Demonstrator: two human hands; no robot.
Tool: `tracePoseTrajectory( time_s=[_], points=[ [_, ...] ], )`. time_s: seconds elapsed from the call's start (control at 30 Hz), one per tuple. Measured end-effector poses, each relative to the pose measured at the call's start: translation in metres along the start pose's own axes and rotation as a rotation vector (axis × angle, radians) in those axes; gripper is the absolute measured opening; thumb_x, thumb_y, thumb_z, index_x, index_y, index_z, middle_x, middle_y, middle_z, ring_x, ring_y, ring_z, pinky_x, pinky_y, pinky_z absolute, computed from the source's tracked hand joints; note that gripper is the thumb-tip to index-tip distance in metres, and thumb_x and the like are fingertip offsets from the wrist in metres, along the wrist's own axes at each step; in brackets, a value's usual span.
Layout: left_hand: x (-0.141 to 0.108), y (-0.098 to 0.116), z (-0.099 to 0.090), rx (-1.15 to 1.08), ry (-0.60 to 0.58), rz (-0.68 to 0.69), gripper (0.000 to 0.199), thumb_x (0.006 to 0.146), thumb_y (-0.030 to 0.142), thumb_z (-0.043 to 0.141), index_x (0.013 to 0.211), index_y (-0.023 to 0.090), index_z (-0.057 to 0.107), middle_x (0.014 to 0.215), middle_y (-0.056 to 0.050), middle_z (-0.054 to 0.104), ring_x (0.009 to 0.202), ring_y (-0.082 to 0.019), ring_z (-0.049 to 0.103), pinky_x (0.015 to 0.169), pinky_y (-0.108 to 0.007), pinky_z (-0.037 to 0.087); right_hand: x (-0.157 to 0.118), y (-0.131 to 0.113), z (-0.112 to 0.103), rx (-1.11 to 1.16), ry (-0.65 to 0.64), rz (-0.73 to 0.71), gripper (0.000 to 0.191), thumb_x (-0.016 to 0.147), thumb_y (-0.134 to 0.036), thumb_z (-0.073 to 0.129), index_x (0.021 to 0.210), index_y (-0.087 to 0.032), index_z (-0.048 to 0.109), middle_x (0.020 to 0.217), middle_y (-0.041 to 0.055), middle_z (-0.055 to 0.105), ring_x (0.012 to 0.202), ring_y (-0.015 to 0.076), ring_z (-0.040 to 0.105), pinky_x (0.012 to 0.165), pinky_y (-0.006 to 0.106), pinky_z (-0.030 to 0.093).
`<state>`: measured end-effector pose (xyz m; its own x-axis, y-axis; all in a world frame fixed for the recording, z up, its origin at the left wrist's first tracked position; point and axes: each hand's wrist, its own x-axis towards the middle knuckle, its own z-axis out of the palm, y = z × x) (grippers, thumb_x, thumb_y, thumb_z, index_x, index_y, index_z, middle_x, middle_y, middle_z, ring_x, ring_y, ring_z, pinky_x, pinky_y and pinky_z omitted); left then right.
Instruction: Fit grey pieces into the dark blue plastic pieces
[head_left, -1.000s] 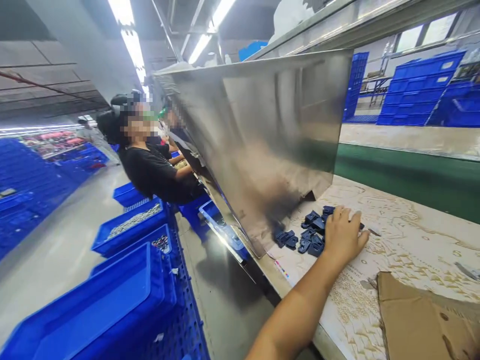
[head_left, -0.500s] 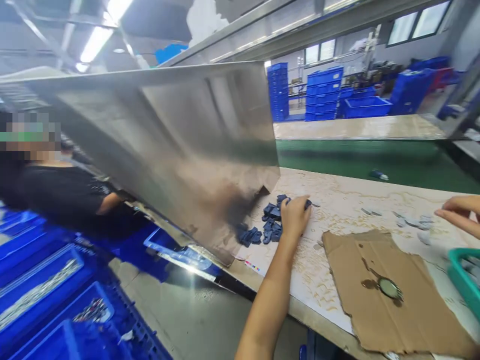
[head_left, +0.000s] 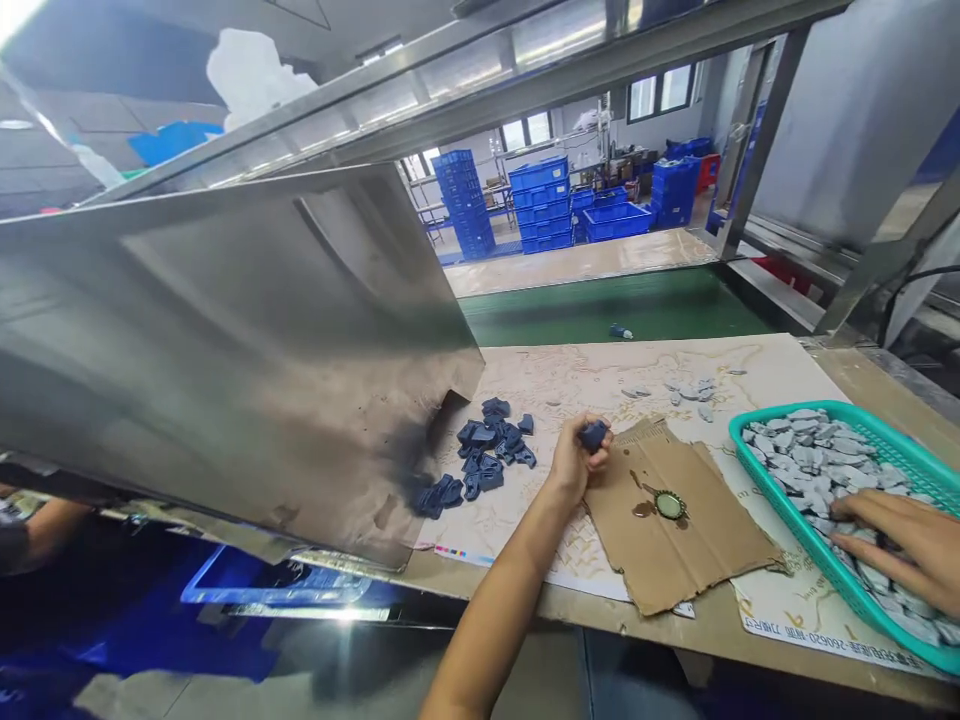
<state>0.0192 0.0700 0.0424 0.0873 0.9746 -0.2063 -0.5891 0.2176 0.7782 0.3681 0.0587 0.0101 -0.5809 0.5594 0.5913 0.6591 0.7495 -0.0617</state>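
Since the earlier frame, the left hand (head_left: 574,462) has moved from the heap of dark blue parts (head_left: 484,437) to the far left corner of the cardboard sheet (head_left: 709,545), and the right hand (head_left: 904,540) has moved into the green basket (head_left: 900,455). The sheet serves as landmark. Left of it lies the heap, close to a metal panel (head_left: 300,350); right of it stands the basket, filled with grey pieces (head_left: 817,450); beyond it a few loose grey pieces (head_left: 694,391) lie on the printed paper (head_left: 577,370). A round disc with a crimped rim (head_left: 670,505) rests on the sheet.

Grip: the left fingers close round one dark blue part (head_left: 593,435), held at the sheet's far left corner; whether the hand touches the cardboard is unclear. The right fingers reach down among the grey pieces; whether they pinch one cannot be told.

Handling (judged): the blue part is probably light, stiff moulded plastic, little prone to breakage, best taken by its outer sides. The grey pieces look light, thin and hard, liable to slide over one another, and are best pinched singly by opposite edges.
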Motion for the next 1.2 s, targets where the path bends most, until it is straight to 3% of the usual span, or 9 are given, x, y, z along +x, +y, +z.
tracePoseTrajectory(
  time_s=[0.17,0.27,0.43,0.57,0.63,0.73,0.83,1.0,1.2],
  points=[
    [-0.001,0.002,-0.008,-0.026,-0.143,0.089,0.030,0.052,0.035,0.054,0.075,0.018,0.047,0.057,0.003,0.043,0.039,-0.005,0.029,0.042,-0.017,0.012,0.011,-0.008,-0.002,0.020,0.051,-0.197,0.034,0.107,-0.043,0.040,0.086,-0.025,0.059,0.067,0.0033,0.061,0.048,0.0160,0.062,0.032,0.021,0.048],
    [-0.001,-0.001,-0.009,0.000,-0.167,0.080,0.034,0.047,0.034,0.058,0.074,0.018,0.046,0.056,0.005,0.042,0.040,-0.005,0.030,0.042,-0.018,0.013,0.008,-0.012,-0.010,0.122,-0.037,-0.210,0.028,0.107,-0.039,0.043,0.094,-0.027,0.064,0.075,0.0026,0.065,0.058,0.0139,0.065,0.044,0.017,0.053],
    [-0.001,-0.005,-0.010,0.019,-0.187,0.067,0.031,0.049,0.033,0.058,0.072,0.018,0.044,0.056,0.005,0.040,0.042,-0.005,0.032,0.043,-0.018,0.016,-0.001,-0.025,-0.028,0.175,-0.074,0.335,0.046,0.102,-0.060,0.041,0.094,-0.027,0.072,0.096,0.0058,0.069,0.085,0.0206,0.066,0.070,0.031,0.056],
    [0.000,-0.007,-0.013,0.032,-0.156,0.050,0.033,0.047,0.033,0.060,0.071,0.018,0.043,0.054,0.005,0.040,0.041,-0.005,0.031,0.043,-0.018,0.017,0.016,-0.049,-0.039,0.428,-0.169,0.786,0.062,0.072,-0.083,0.060,0.088,-0.026,0.075,0.100,0.0066,0.069,0.091,0.0287,0.066,0.073,0.034,0.059],
    [0.001,-0.009,-0.015,0.040,-0.152,0.039,0.033,0.046,0.033,0.060,0.070,0.018,0.043,0.054,0.006,0.040,0.041,-0.005,0.031,0.043,-0.018,0.019,0.030,-0.063,-0.042,0.467,-0.128,0.951,0.066,0.058,-0.083,0.061,0.084,-0.024,0.074,0.096,0.0082,0.069,0.080,0.0298,0.066,0.069,0.038,0.059],
    [0.001,-0.010,-0.017,0.040,-0.166,0.041,0.032,0.048,0.033,0.061,0.071,0.018,0.044,0.054,0.006,0.040,0.042,-0.006,0.033,0.043,-0.018,0.020,0.045,-0.083,-0.043,0.602,-0.101,1.091,0.072,0.048,-0.084,0.067,0.081,-0.020,0.072,0.071,0.0077,0.063,0.053,0.0210,0.055,0.050,0.034,0.052],
    [0.001,-0.010,-0.017,0.030,-0.155,0.060,0.033,0.048,0.034,0.062,0.071,0.018,0.045,0.054,0.006,0.040,0.042,-0.006,0.033,0.042,-0.018,0.020,0.047,-0.093,-0.040,0.816,-0.094,1.189,0.075,0.047,-0.081,0.077,0.086,-0.018,0.070,0.060,0.0043,0.057,0.053,0.0182,0.053,0.047,0.026,0.050],
    [0.001,-0.009,-0.017,0.021,-0.138,0.055,0.036,0.052,0.039,0.063,0.074,0.018,0.045,0.057,0.005,0.041,0.043,-0.006,0.034,0.042,-0.017,0.022,0.039,-0.093,-0.024,1.047,-0.074,1.162,0.065,0.054,-0.069,0.087,0.091,-0.019,0.068,0.091,0.0090,0.067,0.084,0.0235,0.064,0.074,0.026,0.058],
    [0.003,-0.013,-0.016,0.070,-0.105,0.056,0.043,0.052,0.038,0.073,0.082,0.018,0.049,0.066,0.004,0.050,0.046,-0.004,0.037,0.040,-0.015,0.023,0.060,-0.094,-0.003,0.990,-0.188,0.934,0.052,0.069,-0.060,0.075,0.099,-0.019,0.062,0.089,0.0101,0.067,0.085,0.0259,0.065,0.077,0.032,0.057]
  ],
)
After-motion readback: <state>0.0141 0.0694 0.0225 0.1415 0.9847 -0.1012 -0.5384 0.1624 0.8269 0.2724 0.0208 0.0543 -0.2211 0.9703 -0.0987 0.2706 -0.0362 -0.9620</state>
